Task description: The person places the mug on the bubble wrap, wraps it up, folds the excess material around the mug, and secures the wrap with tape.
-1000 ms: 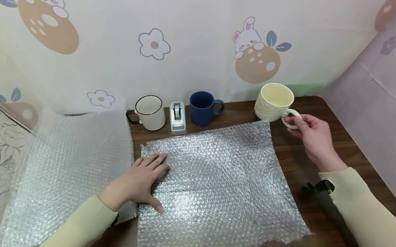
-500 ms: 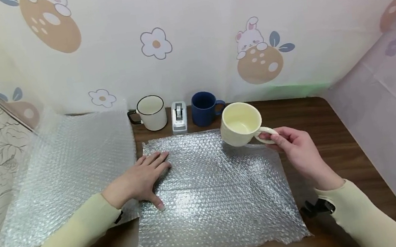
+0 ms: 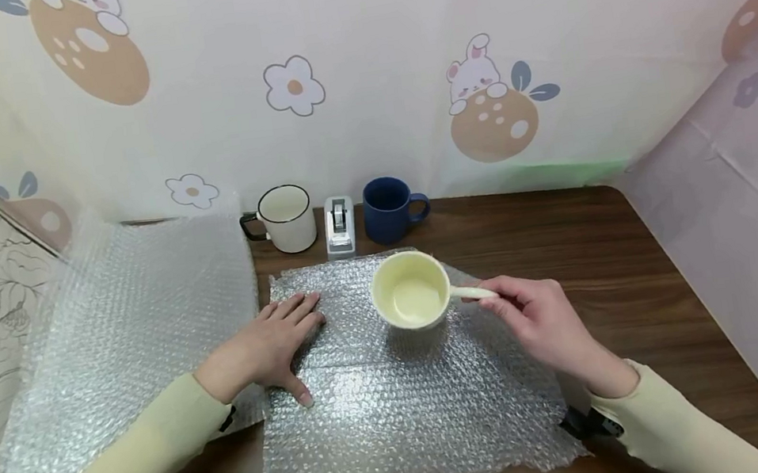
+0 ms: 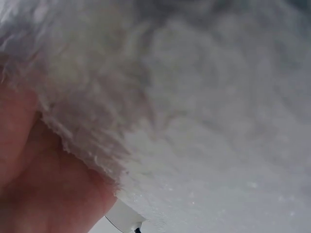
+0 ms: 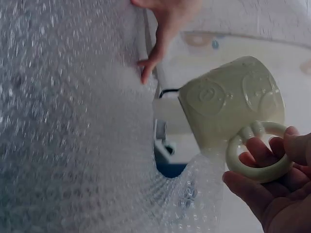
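Yellow mug [image 3: 411, 290] now farther left, over bubble wrap [image 3: 403, 417], in right hand [image 3: 543, 320].

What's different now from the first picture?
The right hand, holding the yellow mug by its handle, has carried it left and nearer, over the middle bubble wrap, now pulled out of shape at its far right. The left hand, white mug, tape dispenser and blue mug stayed put.

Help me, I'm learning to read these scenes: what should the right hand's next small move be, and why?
Probably ease the yellow mug down onto the bubble wrap sheet beneath it: the right hand holds it by the handle, the right wrist view shows a gap under it, and the left hand rests on the sheet's left side.
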The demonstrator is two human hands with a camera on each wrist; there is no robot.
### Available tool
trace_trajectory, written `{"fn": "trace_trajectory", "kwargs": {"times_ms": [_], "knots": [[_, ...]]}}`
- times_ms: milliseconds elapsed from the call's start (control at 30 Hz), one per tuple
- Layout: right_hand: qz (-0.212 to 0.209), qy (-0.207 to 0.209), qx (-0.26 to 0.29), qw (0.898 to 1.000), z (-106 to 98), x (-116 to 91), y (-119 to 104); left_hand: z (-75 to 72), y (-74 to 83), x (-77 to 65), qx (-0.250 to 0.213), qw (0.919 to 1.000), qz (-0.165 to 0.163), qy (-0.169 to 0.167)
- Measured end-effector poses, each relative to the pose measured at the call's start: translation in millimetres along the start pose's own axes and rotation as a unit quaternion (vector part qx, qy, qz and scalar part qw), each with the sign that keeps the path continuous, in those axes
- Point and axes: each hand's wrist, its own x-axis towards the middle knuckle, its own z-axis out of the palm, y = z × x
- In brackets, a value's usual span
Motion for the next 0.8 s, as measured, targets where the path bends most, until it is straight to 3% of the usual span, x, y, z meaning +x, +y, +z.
{"fn": "trace_trajectory", "kwargs": {"times_ms": [200, 367, 567, 800], "knots": [[-0.043, -0.028, 0.015, 0.999, 8, -8, -22, -1.2, 1.1, -0.6, 0.0, 1.0, 0.002, 0.007], [-0.023, -0.071, 0.065, 0.995, 16, -14, -30, -1.2, 1.2, -0.2, -0.003, 1.0, -0.001, 0.006], [0.034, -0.11, 0.117, 0.986, 27, -15, -6, -2.6, 1.5, 0.4, -0.009, 1.0, 0.001, 0.004], [0.065, -0.116, 0.148, 0.98, 31, -14, 33, -1.2, -0.2, -0.5, -0.007, 1.0, 0.002, -0.004]]}}
